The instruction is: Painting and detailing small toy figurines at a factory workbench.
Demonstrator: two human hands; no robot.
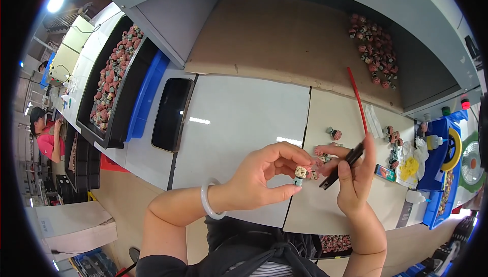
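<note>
The left hand (259,175) is curled, pinching a small figurine (300,174) between thumb and fingertips above the near edge of the bench (239,119). The right hand (356,175) is closed around a dark-handled brush (341,167) with a long red stem, its lower end close beside the figurine. As a judgement, the work looks early to midway. A few similar pieces lie loose on the bench (333,134) just beyond the hands. Far more wait in the black tray (112,81) at far left, and another heap (373,50) sits on the brown board at far right. Which of these are finished cannot be told.
</note>
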